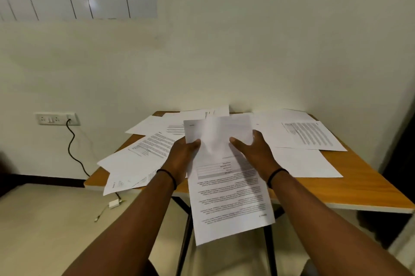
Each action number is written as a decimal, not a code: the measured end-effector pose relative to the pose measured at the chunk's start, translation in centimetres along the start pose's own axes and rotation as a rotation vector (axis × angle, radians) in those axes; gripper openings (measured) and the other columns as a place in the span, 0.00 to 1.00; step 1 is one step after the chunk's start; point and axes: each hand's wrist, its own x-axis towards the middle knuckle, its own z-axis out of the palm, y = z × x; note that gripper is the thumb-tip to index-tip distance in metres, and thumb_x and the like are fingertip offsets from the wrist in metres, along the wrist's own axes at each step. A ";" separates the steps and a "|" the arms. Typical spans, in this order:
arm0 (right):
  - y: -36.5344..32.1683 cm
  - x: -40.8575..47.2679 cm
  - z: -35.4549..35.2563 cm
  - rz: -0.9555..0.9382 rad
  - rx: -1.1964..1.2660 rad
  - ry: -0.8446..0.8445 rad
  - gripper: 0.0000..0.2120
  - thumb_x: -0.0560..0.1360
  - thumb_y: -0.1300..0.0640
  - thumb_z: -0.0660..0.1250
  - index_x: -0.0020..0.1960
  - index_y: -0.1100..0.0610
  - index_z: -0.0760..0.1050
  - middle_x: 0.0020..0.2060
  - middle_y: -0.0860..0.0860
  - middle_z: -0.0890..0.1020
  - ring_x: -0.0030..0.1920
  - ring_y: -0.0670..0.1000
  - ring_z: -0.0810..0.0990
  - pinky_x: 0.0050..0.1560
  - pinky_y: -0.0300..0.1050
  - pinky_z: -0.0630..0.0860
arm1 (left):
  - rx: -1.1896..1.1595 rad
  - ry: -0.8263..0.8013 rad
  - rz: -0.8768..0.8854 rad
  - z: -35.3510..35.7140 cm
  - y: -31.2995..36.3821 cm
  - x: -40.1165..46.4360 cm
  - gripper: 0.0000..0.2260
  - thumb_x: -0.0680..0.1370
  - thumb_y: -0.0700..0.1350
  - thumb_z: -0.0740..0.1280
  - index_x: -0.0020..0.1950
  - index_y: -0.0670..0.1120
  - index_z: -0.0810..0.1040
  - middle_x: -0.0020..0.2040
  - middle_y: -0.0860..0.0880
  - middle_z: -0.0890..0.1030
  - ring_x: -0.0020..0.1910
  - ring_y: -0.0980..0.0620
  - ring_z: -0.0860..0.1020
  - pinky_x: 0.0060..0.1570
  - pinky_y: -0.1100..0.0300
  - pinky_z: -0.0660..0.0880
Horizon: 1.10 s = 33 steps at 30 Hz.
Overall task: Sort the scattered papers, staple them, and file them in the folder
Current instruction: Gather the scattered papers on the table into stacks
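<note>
Both hands hold up printed sheets over the near edge of the wooden table (350, 188): the left hand (183, 152) pinches a motion-blurred sheet (215, 129) with its thumb on top, while the right hand (256, 152) has thumb and fingers spread against the long printed page (229, 203) that hangs toward the viewer, though whether it truly grips that page I cannot tell. Judging by the scattered papers (143, 152) lying loose left, right and far across the table, sorting has barely begun, nothing looks stapled, and neither a stapler nor a folder is visible.
</note>
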 end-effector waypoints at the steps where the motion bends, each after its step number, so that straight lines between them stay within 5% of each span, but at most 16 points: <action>1: 0.4 0.1 0.0 0.057 0.106 -0.047 0.35 0.70 0.45 0.76 0.70 0.54 0.64 0.59 0.48 0.76 0.56 0.50 0.76 0.51 0.43 0.73 | -0.003 -0.001 -0.004 -0.6 0.1 0.0 0.12 0.81 0.40 0.64 0.64 0.40 0.77 0.55 0.38 0.83 0.52 0.38 0.81 0.52 0.47 0.80; 7: 2.1 1.2 1.6 0.101 0.298 -0.059 0.13 0.71 0.65 0.76 0.54 0.62 0.78 0.48 0.57 0.84 0.42 0.51 0.83 0.37 0.38 0.80 | 0.004 0.030 -0.042 -4.4 -0.8 2.4 0.12 0.81 0.44 0.66 0.63 0.42 0.78 0.57 0.40 0.83 0.55 0.37 0.81 0.57 0.41 0.78; 12: 3.5 3.2 3.3 0.188 0.409 -0.100 0.11 0.73 0.70 0.72 0.55 0.67 0.78 0.46 0.59 0.84 0.39 0.52 0.84 0.36 0.41 0.81 | 0.057 0.213 -0.095 -5.9 -2.6 5.5 0.08 0.81 0.44 0.65 0.51 0.40 0.79 0.48 0.42 0.84 0.46 0.41 0.82 0.48 0.49 0.81; 14: 4.6 4.4 3.8 0.216 0.376 -0.095 0.09 0.74 0.69 0.71 0.54 0.66 0.79 0.47 0.60 0.84 0.41 0.54 0.84 0.40 0.44 0.81 | 0.382 0.370 0.002 -6.9 -3.5 7.0 0.08 0.80 0.43 0.64 0.48 0.41 0.81 0.44 0.43 0.84 0.43 0.43 0.81 0.42 0.55 0.77; 17: 6.3 5.8 4.2 0.254 0.350 -0.064 0.06 0.74 0.69 0.71 0.50 0.63 0.79 0.48 0.60 0.84 0.43 0.56 0.84 0.46 0.49 0.81 | 1.063 0.452 0.094 -9.2 -4.8 9.0 0.09 0.78 0.48 0.68 0.54 0.46 0.82 0.54 0.45 0.83 0.52 0.45 0.79 0.50 0.55 0.73; 21: 7.1 7.7 4.8 0.271 0.315 -0.039 0.06 0.74 0.68 0.71 0.46 0.59 0.79 0.48 0.59 0.84 0.46 0.60 0.84 0.52 0.55 0.81 | 1.508 0.310 -0.098 -12.0 -5.7 11.3 0.32 0.73 0.63 0.69 0.73 0.51 0.69 0.74 0.44 0.69 0.73 0.40 0.66 0.69 0.44 0.64; 23: 7.0 8.7 5.3 0.270 0.315 -0.032 0.05 0.74 0.68 0.71 0.46 0.59 0.79 0.47 0.59 0.84 0.49 0.61 0.84 0.54 0.57 0.81 | 1.531 0.220 -0.222 -12.6 -6.3 11.7 0.37 0.73 0.70 0.63 0.77 0.53 0.62 0.78 0.44 0.62 0.76 0.39 0.60 0.72 0.41 0.60; 26: 6.7 9.9 6.1 0.251 0.280 -0.020 0.05 0.74 0.68 0.70 0.47 0.60 0.79 0.47 0.59 0.84 0.49 0.61 0.83 0.54 0.57 0.81 | 1.534 0.181 -0.211 -11.7 -7.2 11.4 0.34 0.75 0.72 0.56 0.73 0.52 0.68 0.69 0.45 0.74 0.68 0.40 0.71 0.64 0.45 0.71; 30: 7.1 11.2 7.3 0.240 0.144 -0.026 0.04 0.74 0.63 0.71 0.49 0.60 0.80 0.46 0.57 0.85 0.48 0.59 0.84 0.53 0.57 0.82 | 1.350 0.290 -0.043 -10.9 -5.4 12.1 0.23 0.79 0.61 0.64 0.67 0.48 0.76 0.63 0.45 0.80 0.64 0.42 0.75 0.59 0.50 0.74; 33: 7.8 11.6 8.0 0.240 0.044 -0.028 0.04 0.73 0.60 0.72 0.47 0.59 0.80 0.44 0.55 0.85 0.47 0.58 0.84 0.53 0.58 0.81 | 1.463 0.389 -0.137 -12.7 -4.6 12.3 0.26 0.75 0.63 0.68 0.67 0.48 0.74 0.63 0.43 0.77 0.64 0.41 0.72 0.60 0.48 0.71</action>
